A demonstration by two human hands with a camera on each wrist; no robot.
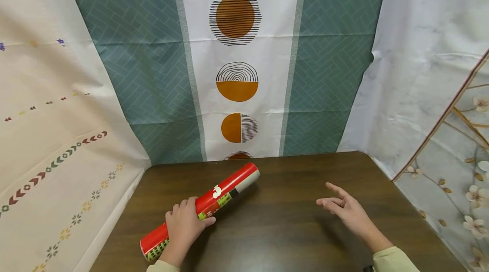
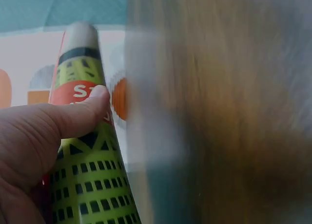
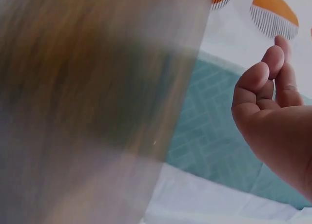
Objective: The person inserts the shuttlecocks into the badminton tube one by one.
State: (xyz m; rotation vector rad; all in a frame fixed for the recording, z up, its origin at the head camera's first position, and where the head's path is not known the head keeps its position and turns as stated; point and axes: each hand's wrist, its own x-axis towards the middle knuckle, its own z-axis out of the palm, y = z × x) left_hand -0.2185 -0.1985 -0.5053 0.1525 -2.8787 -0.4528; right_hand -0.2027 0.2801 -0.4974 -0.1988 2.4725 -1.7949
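Note:
My left hand (image 1: 185, 225) grips a long red tube (image 1: 237, 180) around its lower half, fingers over the top and thumb along the near side. The tube slants from lower left to upper right over the table, with a white far end, a white emblem and a yellow-green patterned band. In the left wrist view, the thumb of my left hand (image 2: 53, 119) presses on the tube (image 2: 92, 180) beside a red label with white lettering. My right hand (image 1: 349, 212) hovers over the right side of the table, index finger extended and holding nothing. Its loosely bent fingers (image 3: 253, 80) show in the right wrist view.
A dark brown wooden table (image 1: 275, 229) lies under both hands. Behind it hangs a green and white cloth (image 1: 153, 72) with orange circles. A cream patterned cloth (image 1: 57, 136) flanks the left side, and a white floral cloth (image 1: 431, 93) the right.

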